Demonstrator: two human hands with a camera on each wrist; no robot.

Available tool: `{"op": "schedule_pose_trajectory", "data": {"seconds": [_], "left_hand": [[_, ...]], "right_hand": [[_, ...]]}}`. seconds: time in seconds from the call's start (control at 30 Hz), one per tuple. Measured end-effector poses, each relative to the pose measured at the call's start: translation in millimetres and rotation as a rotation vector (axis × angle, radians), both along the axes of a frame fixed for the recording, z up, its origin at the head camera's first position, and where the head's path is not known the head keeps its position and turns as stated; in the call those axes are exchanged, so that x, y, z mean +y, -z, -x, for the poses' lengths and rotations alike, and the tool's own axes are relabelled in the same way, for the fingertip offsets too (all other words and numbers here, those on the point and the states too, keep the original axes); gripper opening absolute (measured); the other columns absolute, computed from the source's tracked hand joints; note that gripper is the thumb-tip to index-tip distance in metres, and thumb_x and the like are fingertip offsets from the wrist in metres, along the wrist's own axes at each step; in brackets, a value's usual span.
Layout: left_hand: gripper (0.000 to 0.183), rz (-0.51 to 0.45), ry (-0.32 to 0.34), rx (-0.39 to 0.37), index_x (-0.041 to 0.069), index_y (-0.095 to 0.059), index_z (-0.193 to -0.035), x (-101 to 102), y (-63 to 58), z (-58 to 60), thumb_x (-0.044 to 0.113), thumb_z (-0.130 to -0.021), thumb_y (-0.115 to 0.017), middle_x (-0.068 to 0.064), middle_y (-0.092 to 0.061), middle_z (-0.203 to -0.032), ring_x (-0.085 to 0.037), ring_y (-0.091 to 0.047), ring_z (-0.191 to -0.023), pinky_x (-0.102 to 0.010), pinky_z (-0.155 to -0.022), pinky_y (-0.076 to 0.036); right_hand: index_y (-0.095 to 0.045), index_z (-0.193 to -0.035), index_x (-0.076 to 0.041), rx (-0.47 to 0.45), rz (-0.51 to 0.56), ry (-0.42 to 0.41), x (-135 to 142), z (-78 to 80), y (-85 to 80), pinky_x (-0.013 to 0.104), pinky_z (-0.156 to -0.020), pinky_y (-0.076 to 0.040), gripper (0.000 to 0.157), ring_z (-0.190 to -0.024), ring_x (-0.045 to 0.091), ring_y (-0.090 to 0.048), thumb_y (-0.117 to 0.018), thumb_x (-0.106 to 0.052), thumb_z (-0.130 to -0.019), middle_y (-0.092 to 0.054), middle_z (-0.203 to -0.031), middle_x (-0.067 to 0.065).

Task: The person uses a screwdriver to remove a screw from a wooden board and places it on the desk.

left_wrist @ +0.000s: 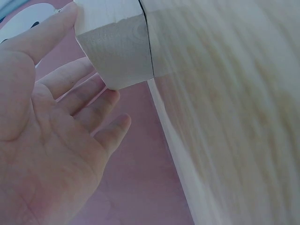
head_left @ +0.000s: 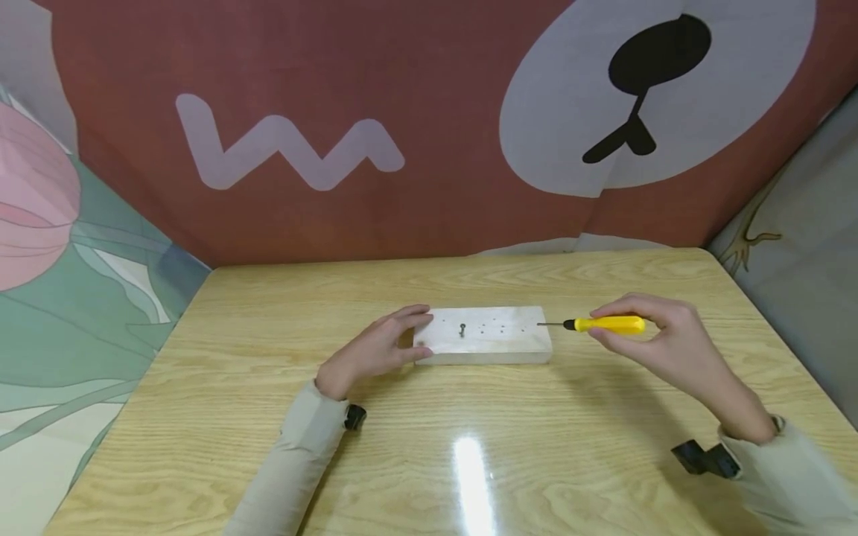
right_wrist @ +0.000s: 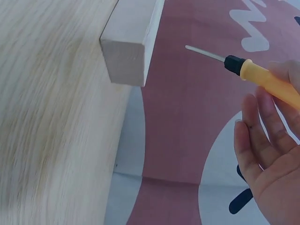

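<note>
A pale wooden block (head_left: 482,344) lies lengthwise on the table, with several small dark holes in its top. On the block, left of its middle, is a small brassy screw (head_left: 462,330); whether it stands or lies is hard to tell. My left hand (head_left: 378,344) holds the block's left end between thumb and fingers. In the left wrist view, the fingertips (left_wrist: 112,96) meet the block's end (left_wrist: 117,51). My right hand (head_left: 670,342) pinches the yellow handle of a screwdriver (head_left: 613,324). Its thin shaft points left, raised off the table at the block's right end.
The wood-grain table (head_left: 375,461) spreads around the block, with a bright light reflection near its front. A printed cloth backdrop (head_left: 436,208) rises behind the table's back edge, and more printed cloth (head_left: 804,223) hangs at the right.
</note>
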State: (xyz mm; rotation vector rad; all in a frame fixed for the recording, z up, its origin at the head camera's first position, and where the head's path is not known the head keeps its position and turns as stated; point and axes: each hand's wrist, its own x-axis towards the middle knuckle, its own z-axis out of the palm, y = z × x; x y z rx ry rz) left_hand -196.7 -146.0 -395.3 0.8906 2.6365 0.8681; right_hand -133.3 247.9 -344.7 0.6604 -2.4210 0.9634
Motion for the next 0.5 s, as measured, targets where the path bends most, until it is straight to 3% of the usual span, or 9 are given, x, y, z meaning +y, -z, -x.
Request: {"op": "schedule_pose_trajectory", "data": {"seconds": [0.3, 0.5], "left_hand": [[0.066, -0.005, -0.002, 0.003, 0.007, -0.042, -0.15, -1, 0.1, -0.3, 0.037, -0.095, -0.066, -0.01, -0.031, -0.162, -0.027, -0.035, -0.147, -0.045, -0.116, -0.04], [0.066, -0.001, -0.001, 0.017, 0.006, -0.043, -0.149, 0, -1.3, -0.4, 0.036, -0.096, -0.066, -0.012, -0.032, -0.162, -0.028, -0.035, -0.147, -0.045, -0.116, -0.039]], "right_hand": [[-0.077, -0.094, -0.009, 0.016, 0.071, -0.008, -18, 12.2, -1.5, 0.006, -0.068, -0.048, 0.032, -0.082, -0.01, -0.06, -0.085, 0.007, -0.068, -0.065, -0.094, -0.03], [-0.078, -0.096, -0.011, -0.02, 0.14, 0.002, -32, 17.0, -1.3, 0.009, -0.066, -0.047, 0.03, -0.08, -0.006, -0.059, -0.085, 0.004, -0.07, -0.068, -0.093, -0.025]]}}
